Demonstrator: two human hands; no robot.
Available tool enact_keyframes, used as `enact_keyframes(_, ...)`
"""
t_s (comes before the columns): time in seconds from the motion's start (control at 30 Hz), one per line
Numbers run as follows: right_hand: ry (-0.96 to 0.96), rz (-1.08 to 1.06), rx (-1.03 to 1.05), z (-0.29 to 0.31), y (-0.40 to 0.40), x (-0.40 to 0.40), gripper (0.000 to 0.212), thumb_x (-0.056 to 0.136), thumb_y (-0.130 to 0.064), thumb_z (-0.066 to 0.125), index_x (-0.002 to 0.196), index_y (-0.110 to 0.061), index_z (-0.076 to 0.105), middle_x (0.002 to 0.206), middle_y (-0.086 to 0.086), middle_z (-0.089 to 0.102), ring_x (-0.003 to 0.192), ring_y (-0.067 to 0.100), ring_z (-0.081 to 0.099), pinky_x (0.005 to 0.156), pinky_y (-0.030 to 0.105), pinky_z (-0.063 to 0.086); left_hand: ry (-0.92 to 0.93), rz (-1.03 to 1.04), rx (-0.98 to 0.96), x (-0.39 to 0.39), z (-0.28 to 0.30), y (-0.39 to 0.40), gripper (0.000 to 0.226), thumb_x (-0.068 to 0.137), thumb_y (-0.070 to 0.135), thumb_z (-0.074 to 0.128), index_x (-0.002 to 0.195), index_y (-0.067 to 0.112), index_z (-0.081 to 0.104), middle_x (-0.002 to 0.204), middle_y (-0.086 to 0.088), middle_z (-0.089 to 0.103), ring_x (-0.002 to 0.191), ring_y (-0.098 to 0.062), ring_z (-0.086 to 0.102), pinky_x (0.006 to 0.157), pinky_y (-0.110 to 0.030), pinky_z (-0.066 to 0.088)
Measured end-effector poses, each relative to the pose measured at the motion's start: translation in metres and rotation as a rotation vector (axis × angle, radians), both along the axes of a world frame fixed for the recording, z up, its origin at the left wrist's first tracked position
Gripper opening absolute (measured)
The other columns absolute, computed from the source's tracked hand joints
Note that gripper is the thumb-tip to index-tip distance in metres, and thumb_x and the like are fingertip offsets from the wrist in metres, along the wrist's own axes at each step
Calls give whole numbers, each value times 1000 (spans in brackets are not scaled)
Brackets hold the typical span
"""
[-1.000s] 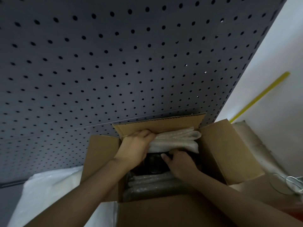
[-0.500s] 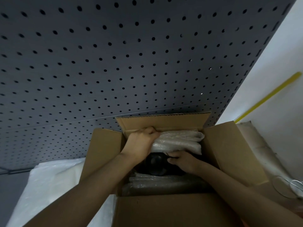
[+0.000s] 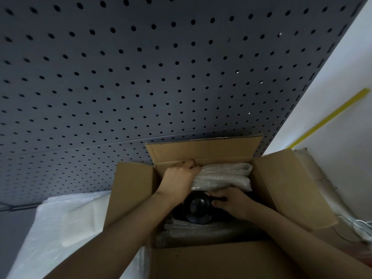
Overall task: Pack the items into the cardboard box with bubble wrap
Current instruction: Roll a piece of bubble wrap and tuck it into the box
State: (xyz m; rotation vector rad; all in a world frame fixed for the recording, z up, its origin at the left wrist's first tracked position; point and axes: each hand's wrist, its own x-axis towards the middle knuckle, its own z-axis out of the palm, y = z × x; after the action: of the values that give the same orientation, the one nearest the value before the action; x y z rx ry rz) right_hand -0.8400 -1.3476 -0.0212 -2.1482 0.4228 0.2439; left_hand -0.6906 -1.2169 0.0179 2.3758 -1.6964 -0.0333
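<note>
The black item (image 3: 196, 208), rounded and glossy, sits deep in the middle of the cardboard box (image 3: 217, 262), and everything else is arranged around it. On its far side a folded wad of bubble wrap (image 3: 223, 176) is wedged against the box's back wall; on its near side a second layer of bubble wrap (image 3: 201, 231) lies low along the front wall. The item thus looks cushioned front and back, which is probably the point of the arrangement.

The left hand (image 3: 178, 180) is curled over the left end of the far wad, its fingertips tucked down by the back wall, apparently pressing the wrap into place so it stays put. The right hand (image 3: 231, 202), just right of the item, has its fingers bent against the item's side (whether it truly grips it or only steadies it I cannot tell), likely centring it between the two pads.

The box flaps stand open, leaving room for both arms. Left of the box lies loose white packing sheet (image 3: 66, 222), handy for further padding. Behind the box rises a grey pegboard (image 3: 141, 77).
</note>
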Motion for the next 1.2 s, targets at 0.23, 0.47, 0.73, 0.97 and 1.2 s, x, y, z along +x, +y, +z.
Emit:
enact_keyframes(0.23, 31, 20, -136, 6, 4, 0, 33, 95, -22, 54, 127, -23, 59, 128, -5, 61, 120, 10, 52, 97, 15, 37, 12, 43, 82, 1, -2, 2, 40, 85, 8, 52, 122, 21, 56, 118, -2, 56, 102, -23, 57, 73, -31, 46)
enact_keyframes(0.47, -216, 94, -687, 43, 8, -6, 26, 92, -26, 56, 117, -28, 62, 115, -6, 65, 101, 14, 61, 83, 27, 51, 338, -4, 129, 18, 1, 14, 42, 87, 13, 61, 126, 26, 58, 127, 4, 58, 116, -13, 55, 99, -30, 45)
enact_keyframes(0.73, -60, 158, -629, 35, -38, 3, 51, 91, -32, 58, 140, -32, 43, 146, -10, 42, 133, 15, 36, 110, 27, 28, 332, 129, 60, 5, 2, 22, 48, 88, 3, 56, 131, 24, 56, 133, 1, 56, 120, -17, 56, 102, -31, 44)
enact_keyframes(0.97, 18, 91, -522, 29, -39, 18, 42, 93, -16, 48, 131, -33, 54, 136, -6, 56, 125, 16, 50, 105, 31, 39, 436, 340, 116, 12, -8, 6, 35, 89, 5, 58, 116, 25, 67, 119, 1, 67, 107, -15, 62, 99, -28, 46)
enact_keyframes(1.2, 114, 64, -508, 16, -32, 33, 36, 91, -22, 53, 123, -37, 56, 128, -2, 60, 115, 19, 56, 98, 33, 44, 541, 499, 153, 17, -25, -2, 27, 90, 5, 55, 98, 24, 73, 112, 4, 70, 100, -12, 64, 92, -23, 49)
